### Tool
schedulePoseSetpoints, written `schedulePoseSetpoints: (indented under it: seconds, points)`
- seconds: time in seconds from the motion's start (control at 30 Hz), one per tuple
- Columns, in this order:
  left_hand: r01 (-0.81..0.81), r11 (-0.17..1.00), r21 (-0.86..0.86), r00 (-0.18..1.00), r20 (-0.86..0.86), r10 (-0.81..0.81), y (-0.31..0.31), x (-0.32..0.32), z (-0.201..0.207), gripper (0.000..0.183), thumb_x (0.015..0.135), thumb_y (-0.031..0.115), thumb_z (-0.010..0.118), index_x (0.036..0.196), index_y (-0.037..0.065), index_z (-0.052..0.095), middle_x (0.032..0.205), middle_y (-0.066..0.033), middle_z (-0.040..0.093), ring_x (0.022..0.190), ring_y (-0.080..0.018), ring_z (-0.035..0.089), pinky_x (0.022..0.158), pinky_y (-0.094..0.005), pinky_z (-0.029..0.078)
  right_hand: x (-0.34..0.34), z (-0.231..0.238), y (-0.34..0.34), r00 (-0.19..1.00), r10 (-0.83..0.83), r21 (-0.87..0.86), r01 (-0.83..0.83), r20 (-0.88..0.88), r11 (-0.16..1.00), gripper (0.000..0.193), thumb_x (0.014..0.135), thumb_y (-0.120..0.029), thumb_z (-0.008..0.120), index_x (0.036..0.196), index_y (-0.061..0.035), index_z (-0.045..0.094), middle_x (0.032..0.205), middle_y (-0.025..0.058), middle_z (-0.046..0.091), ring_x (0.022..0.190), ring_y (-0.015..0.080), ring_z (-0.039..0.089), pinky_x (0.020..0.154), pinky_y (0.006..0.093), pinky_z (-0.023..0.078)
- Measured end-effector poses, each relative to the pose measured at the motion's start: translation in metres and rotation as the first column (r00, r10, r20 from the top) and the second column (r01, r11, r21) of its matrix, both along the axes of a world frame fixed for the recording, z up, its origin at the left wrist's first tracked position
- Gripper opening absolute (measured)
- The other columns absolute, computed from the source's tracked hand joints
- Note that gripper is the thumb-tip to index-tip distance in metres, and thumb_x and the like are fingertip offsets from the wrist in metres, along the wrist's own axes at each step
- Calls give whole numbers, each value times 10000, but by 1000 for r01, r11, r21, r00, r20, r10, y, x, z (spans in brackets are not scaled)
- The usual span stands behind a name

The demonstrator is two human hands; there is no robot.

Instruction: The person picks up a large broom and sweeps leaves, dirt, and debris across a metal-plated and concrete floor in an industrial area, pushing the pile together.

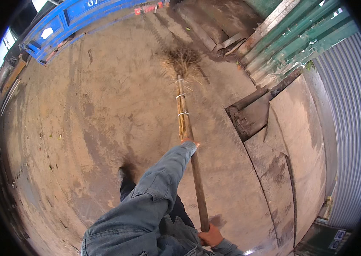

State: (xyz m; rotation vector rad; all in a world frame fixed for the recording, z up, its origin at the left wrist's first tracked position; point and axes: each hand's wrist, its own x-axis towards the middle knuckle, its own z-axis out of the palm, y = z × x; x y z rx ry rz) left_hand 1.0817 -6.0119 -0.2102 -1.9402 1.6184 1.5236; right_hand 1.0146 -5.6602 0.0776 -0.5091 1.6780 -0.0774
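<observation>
A long broom (198, 187) with a wooden handle and a head of dry twigs (183, 59) reaches away from me, its bristles down on the dirty ground. Pale ties bind the sticks above the head. My left hand (192, 142), mostly covered by its grey-blue sleeve, grips the middle of the handle. Close to my body, my right hand (211, 236) is wrapped round the handle's near end. The twig head is slightly blurred.
A blue metal truck side panel (78, 21) stands at the far left, with a red object (148, 7) near it. To the right lie concrete slabs (298, 115) with an open gap (251, 115), beside green corrugated sheeting (300, 38) and a grey corrugated wall (353, 128).
</observation>
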Motion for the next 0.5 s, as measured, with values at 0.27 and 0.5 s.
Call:
schedulePoseSetpoints:
  seconds: [0.27,0.5]
  points:
    - [-607,720,336,769,17,640,117,201,-105,545,626,432,602,974,14,617,1019,-192,605,962,-280,592,791,-335,481,22,-2,-26,894,433,262,-449,118,854,413,644,-205,658,940,38,502,589,163,561,497,234,587,462,352,468]
    - [-26,1000,13,967,255,22,314,474,-79,302,755,308,614,948,83,558,935,-156,599,860,-340,573,719,-434,468,146,-62,-42,226,970,-43,-972,89,230,350,663,-235,611,903,11,542,759,234,601,692,383,601,614,451,472]
